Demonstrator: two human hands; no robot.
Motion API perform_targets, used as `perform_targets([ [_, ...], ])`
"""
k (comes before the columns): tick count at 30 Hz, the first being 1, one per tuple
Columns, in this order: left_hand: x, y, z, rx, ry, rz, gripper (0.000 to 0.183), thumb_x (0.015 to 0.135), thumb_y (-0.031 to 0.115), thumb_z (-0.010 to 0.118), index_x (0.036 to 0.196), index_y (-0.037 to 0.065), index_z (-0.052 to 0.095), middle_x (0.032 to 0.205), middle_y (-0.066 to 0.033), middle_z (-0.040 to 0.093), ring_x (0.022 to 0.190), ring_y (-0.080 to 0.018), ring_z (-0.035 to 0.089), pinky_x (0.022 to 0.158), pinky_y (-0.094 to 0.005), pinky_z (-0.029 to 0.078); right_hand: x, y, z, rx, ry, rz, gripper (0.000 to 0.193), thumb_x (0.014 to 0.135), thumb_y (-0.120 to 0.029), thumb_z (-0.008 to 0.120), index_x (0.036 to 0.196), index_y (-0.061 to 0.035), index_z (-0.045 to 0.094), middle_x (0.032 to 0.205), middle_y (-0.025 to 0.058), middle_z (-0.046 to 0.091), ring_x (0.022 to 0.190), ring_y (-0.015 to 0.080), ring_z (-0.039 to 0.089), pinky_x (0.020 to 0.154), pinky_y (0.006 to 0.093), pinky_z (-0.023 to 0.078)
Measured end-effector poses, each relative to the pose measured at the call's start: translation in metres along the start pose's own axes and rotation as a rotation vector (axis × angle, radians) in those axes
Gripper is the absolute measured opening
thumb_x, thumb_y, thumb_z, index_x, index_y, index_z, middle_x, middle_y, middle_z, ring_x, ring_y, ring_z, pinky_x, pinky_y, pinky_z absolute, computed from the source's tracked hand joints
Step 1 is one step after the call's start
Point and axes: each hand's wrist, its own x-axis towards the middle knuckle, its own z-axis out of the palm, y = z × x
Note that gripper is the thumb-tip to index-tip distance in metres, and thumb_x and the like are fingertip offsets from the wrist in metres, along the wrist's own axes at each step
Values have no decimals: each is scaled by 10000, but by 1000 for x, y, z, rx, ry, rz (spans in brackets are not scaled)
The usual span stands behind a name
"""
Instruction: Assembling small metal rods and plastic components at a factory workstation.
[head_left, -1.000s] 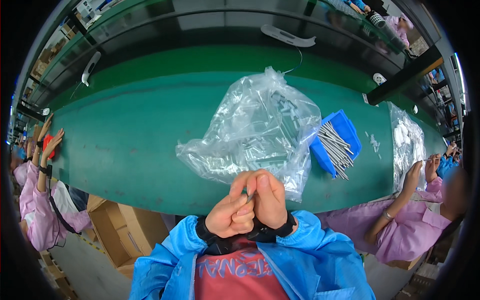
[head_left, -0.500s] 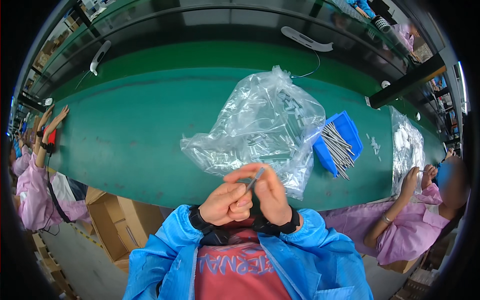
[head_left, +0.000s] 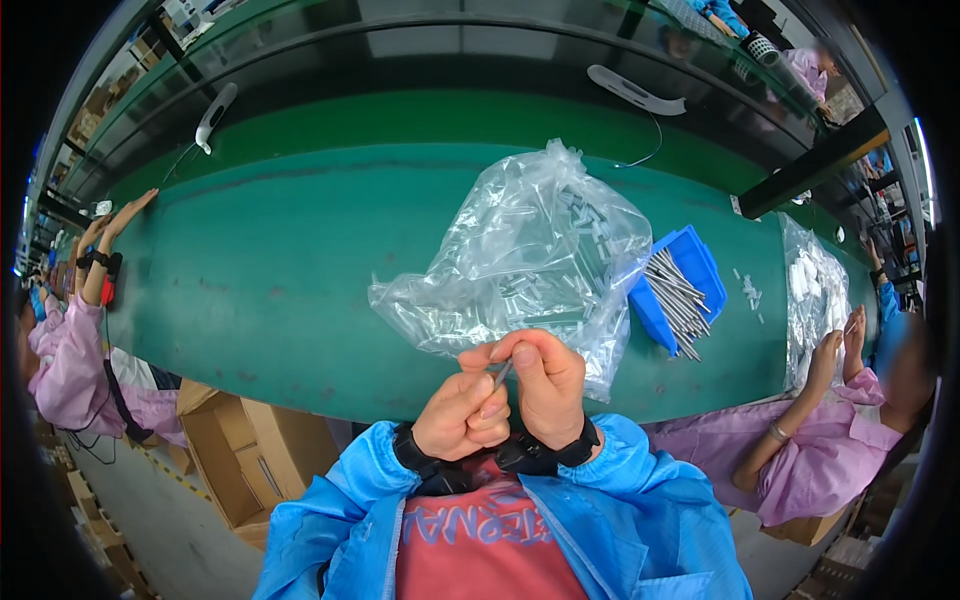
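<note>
My left hand (head_left: pixel 462 415) is closed around the lower part of a thin grey metal rod (head_left: pixel 503 374). The thumb and fingers of my right hand (head_left: pixel 550 390) pinch its upper end, so most of the rod is hidden. Both hands are held close together in front of my chest, at the near edge of the green table. Just beyond them lies a clear plastic bag (head_left: pixel 470 260) with many small translucent tubes inside. To the right of the bag, a tilted blue bin (head_left: pixel 705 262) holds many metal rods (head_left: pixel 675 295).
Several loose translucent pieces (head_left: pixel 751 295) lie right of the bin. White curved parts (head_left: pixel 636 92) with wires lie on the dark green strip at the back. A cardboard box (head_left: pixel 240 450) stands below the table edge at left. Co-workers in pink (head_left: pixel 820 450) sit on both sides.
My right fingers have curled in over the rod's upper end, which showed more before. The white curved parts at the back have shifted to the right.
</note>
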Motion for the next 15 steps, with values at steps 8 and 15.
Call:
perform_targets([
  [8,9,3,0,-156,-54,-21,371,1014,385,351,782,106,425,576,60,253,460,-68,194,449,-236,217,-1,1,1,-83,-39,24,287,1000,-213,438,951,41,563,982,219,661,764,193,655,692,299,545],
  [15,-1,24,14,471,149,35,320,1026,281,350,887,31,494,751,-14,440,628,-113,435,573,-234,365,10,-27,-12,-223,-277,245,282,989,-166,444,1140,42,560,1047,178,658,746,143,639,699,276,527],
])
